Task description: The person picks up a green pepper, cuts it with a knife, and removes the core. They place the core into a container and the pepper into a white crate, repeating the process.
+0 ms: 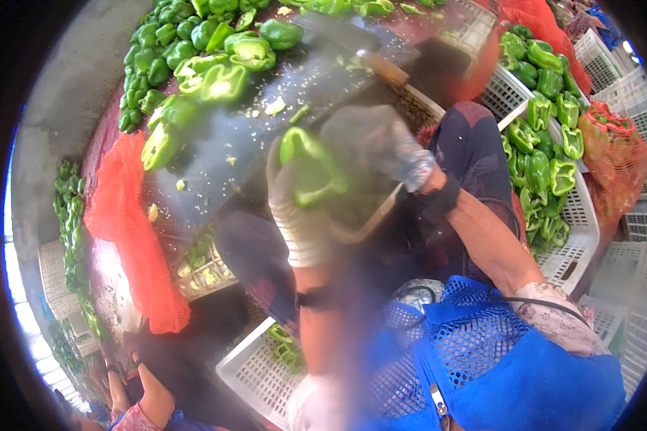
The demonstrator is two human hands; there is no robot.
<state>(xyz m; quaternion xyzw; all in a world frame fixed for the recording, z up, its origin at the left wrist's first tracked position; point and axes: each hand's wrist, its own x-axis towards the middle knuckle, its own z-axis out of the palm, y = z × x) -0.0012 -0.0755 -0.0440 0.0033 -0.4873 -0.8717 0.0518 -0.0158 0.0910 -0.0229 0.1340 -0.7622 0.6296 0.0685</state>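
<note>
A cut green bell pepper point(331, 188), its hollow inside showing, is held above my lap. My left hand point(289, 208), in a whitish glove, is closed around its left side. Close by on the right is my gloved right hand point(381, 140), its fingers smeared by motion, so whether it grips anything is unclear. Beyond the hands lies a dark work board point(223, 172) scattered with pale seeds. Halved peppers point(223, 82) rest on its far left part. A knife with a wooden handle point(384, 68) lies at the board's far right.
Whole green peppers point(158, 54) are heaped at the far left. A red mesh bag point(133, 237) hangs over the left edge. On the right, a white crate point(579, 223) holds cut peppers; another white crate point(259, 366) stands lower left. Another person's arm point(154, 395) shows at bottom left.
</note>
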